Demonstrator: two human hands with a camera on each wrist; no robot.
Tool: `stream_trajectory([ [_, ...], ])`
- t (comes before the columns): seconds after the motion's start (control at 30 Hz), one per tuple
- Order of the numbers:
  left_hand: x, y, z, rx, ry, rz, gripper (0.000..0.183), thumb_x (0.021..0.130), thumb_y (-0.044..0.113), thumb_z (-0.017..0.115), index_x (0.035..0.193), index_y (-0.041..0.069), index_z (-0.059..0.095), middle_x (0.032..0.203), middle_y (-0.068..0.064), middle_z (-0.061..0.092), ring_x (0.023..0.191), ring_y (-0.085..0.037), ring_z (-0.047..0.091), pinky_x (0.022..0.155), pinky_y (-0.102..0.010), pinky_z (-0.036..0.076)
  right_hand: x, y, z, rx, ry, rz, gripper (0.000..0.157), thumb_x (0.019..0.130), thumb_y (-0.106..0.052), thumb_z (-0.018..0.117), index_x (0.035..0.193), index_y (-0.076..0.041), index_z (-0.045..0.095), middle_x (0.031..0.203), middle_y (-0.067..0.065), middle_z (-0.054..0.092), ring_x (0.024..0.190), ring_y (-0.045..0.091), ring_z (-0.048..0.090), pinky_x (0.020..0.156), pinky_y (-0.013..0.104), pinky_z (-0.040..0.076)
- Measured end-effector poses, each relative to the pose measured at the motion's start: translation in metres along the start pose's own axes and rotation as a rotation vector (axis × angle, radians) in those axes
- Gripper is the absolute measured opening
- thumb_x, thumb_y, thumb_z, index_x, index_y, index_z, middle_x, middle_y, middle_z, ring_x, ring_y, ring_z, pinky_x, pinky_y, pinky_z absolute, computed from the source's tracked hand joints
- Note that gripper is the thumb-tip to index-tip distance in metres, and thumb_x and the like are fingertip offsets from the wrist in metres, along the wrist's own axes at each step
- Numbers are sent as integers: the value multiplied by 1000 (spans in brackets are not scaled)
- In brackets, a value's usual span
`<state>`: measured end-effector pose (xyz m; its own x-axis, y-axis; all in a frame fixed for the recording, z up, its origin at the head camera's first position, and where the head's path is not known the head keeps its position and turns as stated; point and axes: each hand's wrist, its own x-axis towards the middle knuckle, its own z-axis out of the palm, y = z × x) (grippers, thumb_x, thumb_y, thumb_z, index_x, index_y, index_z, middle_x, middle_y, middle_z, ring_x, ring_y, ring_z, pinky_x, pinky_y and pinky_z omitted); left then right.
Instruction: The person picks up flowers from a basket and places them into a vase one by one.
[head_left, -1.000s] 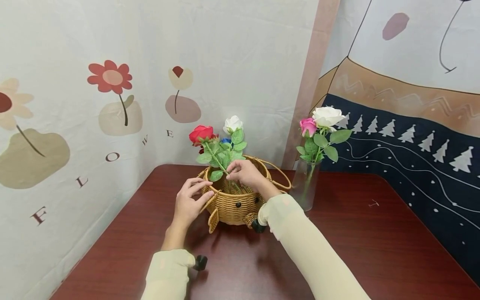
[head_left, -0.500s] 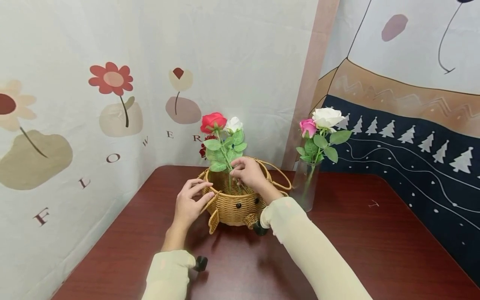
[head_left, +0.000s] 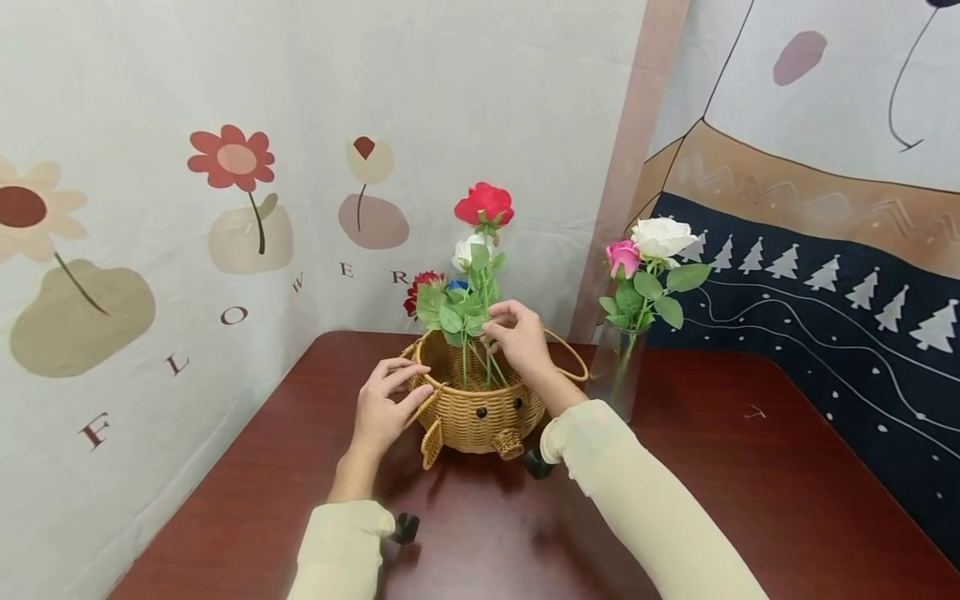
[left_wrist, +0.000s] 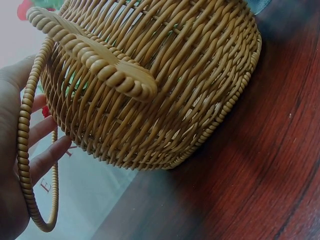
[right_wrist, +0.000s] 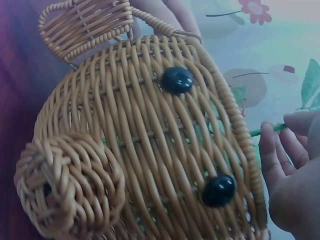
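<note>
My right hand (head_left: 520, 337) pinches the green stem (right_wrist: 274, 129) of a red artificial rose (head_left: 484, 204) between thumb and fingertips, above the wicker basket (head_left: 465, 421). The rose stands nearly upright, its lower stem inside the basket. That basket has a pig's face, with dark button eyes and a woven snout (right_wrist: 70, 185). My left hand (head_left: 382, 408) rests at the rim on the left, fingers fairly straight and touching the wicker beside the handle (left_wrist: 25, 130). In the basket also stand a white rose (head_left: 468, 252), a dark red flower (head_left: 423, 290) and a partly hidden blue one (head_left: 457, 284).
To the right of the basket stands a clear vase (head_left: 609, 385) holding a pink rose (head_left: 622, 258) and a white rose (head_left: 663, 238). All of it is on a dark red wooden table (head_left: 480, 533). Printed cloth (head_left: 510, 100) hangs behind.
My right hand has moved up and right with the red rose, which swung from leaning left to nearly upright, now above the white rose. My left hand has stayed at the rim.
</note>
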<state>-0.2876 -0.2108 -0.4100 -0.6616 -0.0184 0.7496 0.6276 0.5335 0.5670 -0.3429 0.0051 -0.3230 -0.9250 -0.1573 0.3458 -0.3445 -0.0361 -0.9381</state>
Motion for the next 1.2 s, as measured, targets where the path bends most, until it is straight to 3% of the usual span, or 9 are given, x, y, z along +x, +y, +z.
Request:
stream_trajectory([
  [0.2,2,0,0,-1,8,27,25,71,25,71,94,17,68,102,3,53,88,-12,52,69,-19,47,0,-11,-14,-5,84,-86,24,77,2,60,99,6,53,82,17,56,72,38,57,58,50,47],
  [0.33,2,-1,-1,-3,16,49,25,71,21,71,95,17,67,102,0,53,88,-17,52,69,-19,47,1,-16,-22,-29,137,-148,22,78,-1,61,98,3,54,82,13,56,73,37,56,56,40,50],
  [0.47,0,-1,-1,-5,12,47,25,71,22,71,94,16,67,101,1,53,85,-17,54,67,-28,49,-2,-24,-30,-72,190,-235,19,78,-2,61,96,0,55,80,12,58,70,33,57,57,34,51],
  [0.6,0,-1,0,-20,-2,25,25,71,24,71,94,17,68,102,4,52,86,-14,53,67,-36,49,-9,-40,-37,-66,241,-307,21,77,1,61,96,5,55,80,17,57,68,38,55,59,41,50],
  [0.8,2,0,1,-6,1,20,26,71,26,71,94,17,68,102,6,52,90,-13,51,70,-22,48,-15,-62,-52,-23,311,-400,25,76,7,60,98,13,51,81,24,54,69,36,54,56,37,51],
  [0.93,3,1,1,-6,1,22,26,71,27,71,94,17,68,102,5,52,90,-15,52,70,-18,46,-10,-62,-69,-54,369,-442,25,76,4,62,98,9,52,80,19,55,66,27,55,53,31,51],
  [1.13,1,1,0,-14,-1,13,25,71,26,71,93,17,68,102,5,52,89,-13,51,69,-34,49,-16,-69,-91,-146,433,-460,24,77,0,62,99,6,54,79,17,56,65,19,55,53,24,50],
  [1.2,0,2,-1,-12,1,10,25,71,26,71,93,16,68,102,6,52,89,-12,51,69,-32,49,-17,-70,-97,-158,445,-461,24,77,0,61,99,5,55,80,16,56,66,17,55,53,22,49],
])
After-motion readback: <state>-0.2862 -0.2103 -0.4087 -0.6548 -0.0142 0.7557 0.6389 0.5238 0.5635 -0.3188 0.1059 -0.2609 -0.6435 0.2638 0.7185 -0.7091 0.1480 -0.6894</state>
